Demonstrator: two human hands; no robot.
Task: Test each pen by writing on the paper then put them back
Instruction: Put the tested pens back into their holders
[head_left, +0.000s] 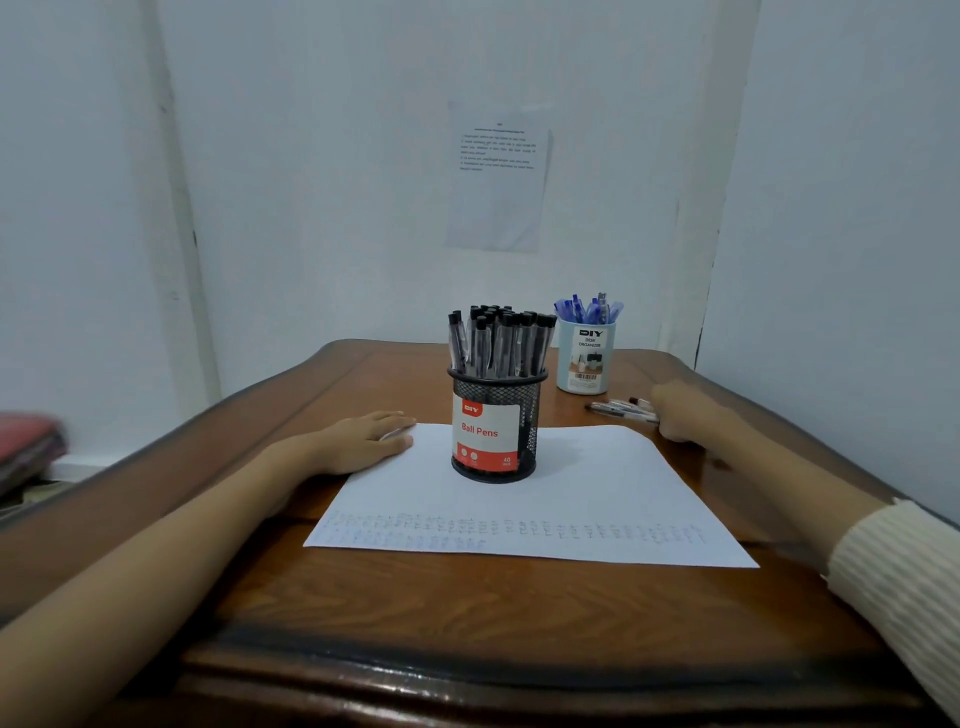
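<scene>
Test marks line the paper (597, 483), my flat left hand (371, 434) steadying it while my right hand (675, 413) at two o'clock grips unreturned pens (618, 409).

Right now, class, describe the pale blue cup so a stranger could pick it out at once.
Start at the wooden table. On its white paper stands a black mesh cup; the pale blue cup is behind it to the right, off the paper. It alone has solid walls and holds blue pens.
</scene>
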